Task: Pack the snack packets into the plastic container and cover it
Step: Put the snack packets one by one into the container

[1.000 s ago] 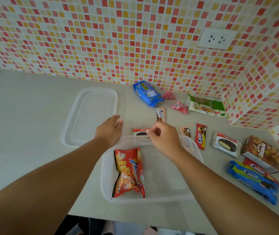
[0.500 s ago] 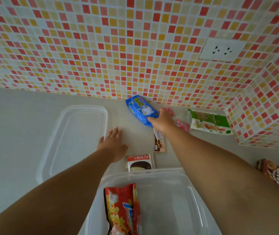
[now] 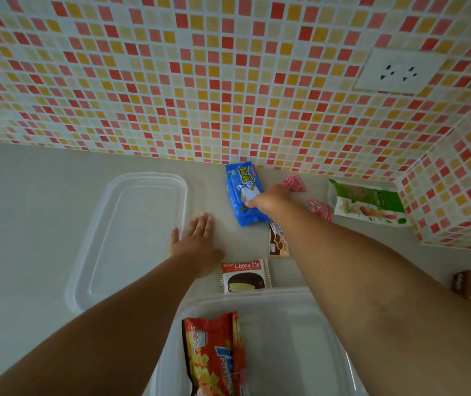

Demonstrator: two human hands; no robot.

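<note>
The right hand (image 3: 268,200) was stretched to the back of the grey counter (image 3: 28,210), its fingers closed around the right edge of a blue plastic snack packet (image 3: 242,192) lying near the mosaic-tiled wall (image 3: 200,81). The left hand (image 3: 197,247) was laid flat on the counter, fingers straight, beside a clear plastic lid (image 3: 131,238). A clear plastic container (image 3: 300,338) was seen at the near edge, with a red crisp packet (image 3: 214,355) inside. A white Choco Pie wrapper (image 3: 245,275) lay just behind the container.
</note>
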